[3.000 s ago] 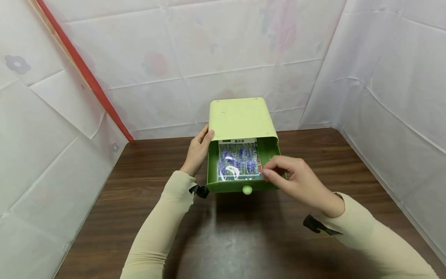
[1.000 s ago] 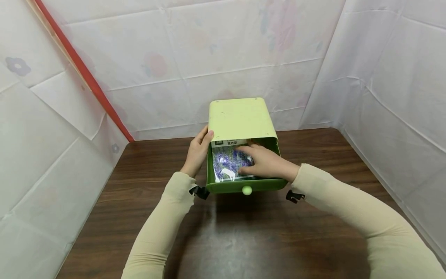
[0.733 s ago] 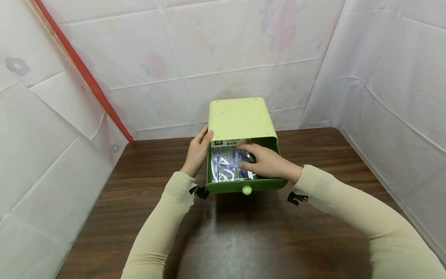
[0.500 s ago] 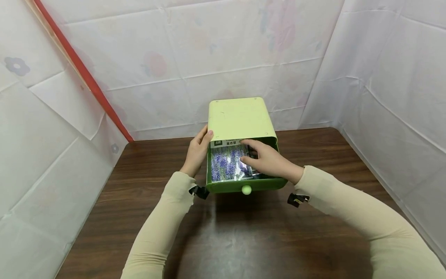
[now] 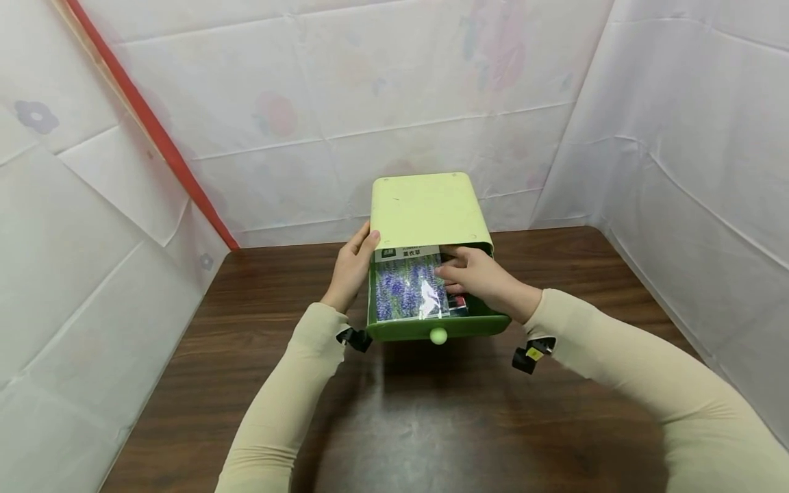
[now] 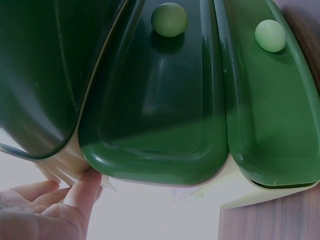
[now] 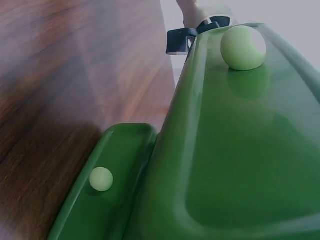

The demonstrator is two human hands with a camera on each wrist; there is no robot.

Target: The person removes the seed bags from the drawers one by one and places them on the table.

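Note:
A light green drawer cabinet stands at the back of the table, its top drawer pulled out. My left hand holds the cabinet's near left edge, thumb on the top corner and fingers along the side. Inside the open drawer lies a lavender seed packet with a purple flower picture. My right hand reaches into the drawer at the packet's right edge. Its thumb overlies the packet; the other fingertips are partly hidden there. A dark packet with red shows below that hand.
In the left wrist view, two drawer fronts below stand closed, one with a round knob. White patterned sheets rise behind and beside the brown wooden table. A red strip runs down the left sheet.
My right hand has come into the drawer from above its right front corner. The lavender packet has slid left, and the dark packet shows beside it. My left hand stays on the cabinet.

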